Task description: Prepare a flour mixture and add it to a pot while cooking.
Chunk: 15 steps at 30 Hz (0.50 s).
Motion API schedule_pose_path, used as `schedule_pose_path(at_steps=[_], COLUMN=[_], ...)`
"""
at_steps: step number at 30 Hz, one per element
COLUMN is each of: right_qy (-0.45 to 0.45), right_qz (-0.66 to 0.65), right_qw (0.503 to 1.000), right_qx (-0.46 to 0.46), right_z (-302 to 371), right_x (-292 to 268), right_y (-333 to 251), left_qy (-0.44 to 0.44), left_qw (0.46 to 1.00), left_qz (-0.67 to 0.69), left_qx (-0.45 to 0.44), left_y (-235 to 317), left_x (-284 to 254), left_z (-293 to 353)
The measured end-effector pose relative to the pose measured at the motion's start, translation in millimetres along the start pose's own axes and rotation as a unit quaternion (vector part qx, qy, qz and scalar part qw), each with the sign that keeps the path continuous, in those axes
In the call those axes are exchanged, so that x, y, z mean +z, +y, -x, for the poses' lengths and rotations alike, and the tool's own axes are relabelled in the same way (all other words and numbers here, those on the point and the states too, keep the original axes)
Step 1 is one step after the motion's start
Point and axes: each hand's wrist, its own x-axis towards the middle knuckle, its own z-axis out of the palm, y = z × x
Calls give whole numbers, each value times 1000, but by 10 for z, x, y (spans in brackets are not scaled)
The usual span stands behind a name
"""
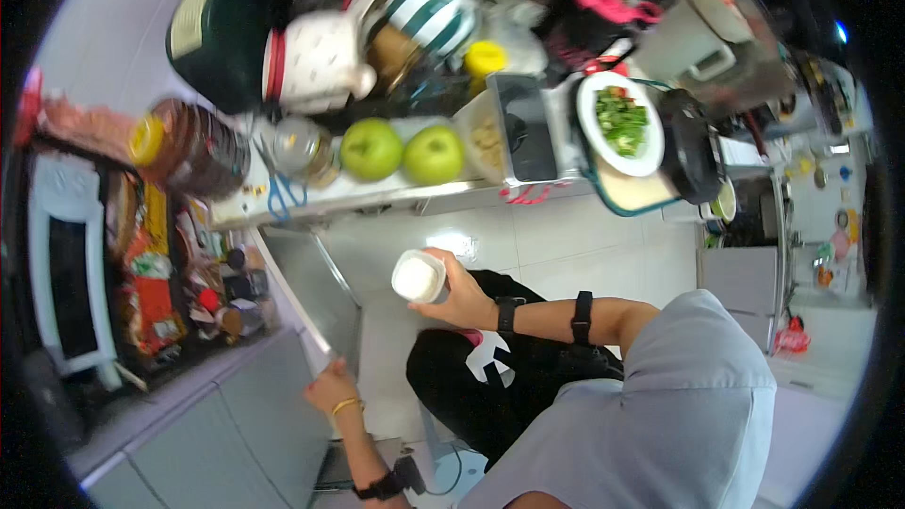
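My right hand (457,297) is wrapped round a small, squarish jar (419,277) with a white top or white contents; I cannot tell which. It is held above the floor, in front of my knees. My left hand (332,386) is at the lower left with its fingers curled, close to the end of a pale cabinet edge (300,306). Whether it grips that edge or something small is unclear. A dark band is on each forearm, and a yellow bracelet circles my left wrist.
Along the counter (396,196) stand blue-handled scissors (283,196), a glass jar (304,151), two green apples (371,149), a lidded container (526,127) and a plate of chopped greens (620,123). Packed jars and packets (156,287) crowd the left counter. A blue stool (460,471) is below.
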Motion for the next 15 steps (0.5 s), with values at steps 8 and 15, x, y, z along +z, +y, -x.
schedule_pose_path(at_steps=[8, 15], right_qy=[148, 407], right_qz=[23, -4], right_qw=[988, 913], right_qx=[-48, 1], right_z=[876, 2095], right_x=[-1757, -2978], right_y=[-1643, -1661], left_qy=[-60, -182], left_qw=[945, 856], left_qz=[91, 90], left_qx=[307, 475], left_y=[1259, 3167], left_x=[-881, -1441], left_z=[632, 1940])
